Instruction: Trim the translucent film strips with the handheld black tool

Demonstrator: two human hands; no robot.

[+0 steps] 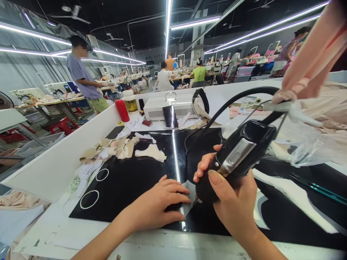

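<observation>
My right hand is wrapped round a black handheld tool with a silver panel; its black cord arcs up and to the right. The tool's lower end sits close above the glossy black work mat. My left hand lies palm down on the mat just left of the tool, fingers curled over a small dark piece that I cannot make out. Beige fabric pieces lie further back on the mat.
Two white rings lie at the mat's left edge. A white box, red bottle, jar and phone stand at the back. Clear plastic and beige fabric pile up on the right. Other people work at distant tables.
</observation>
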